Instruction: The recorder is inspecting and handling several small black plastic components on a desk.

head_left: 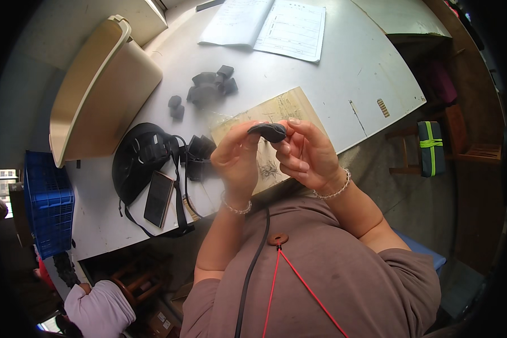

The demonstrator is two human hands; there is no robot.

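Between my two hands, over the board, is a small curved black piece, soft-looking and folded (269,132). My left hand (235,160) pinches its left end between thumb and fingers. At the other end, the thumb and index finger of my right hand (312,158) close on it, the other fingers loosely curled. Under it lies a worn yellowish board (298,104) with dark marks, at the near table edge. A loose heap of similar-looking black pieces (207,89) sits beyond my left hand, with a smaller group (176,107) beside it. More black pieces (199,152) lie left of my left wrist.
A black cap-like item with straps (138,152) and a dark phone (159,198) rest on the white table (372,67). A beige bin (110,101) stands left, a blue crate (49,203) beyond. Open papers (293,28) lie at the far side. Another person's light sleeve (98,310) shows lower left.
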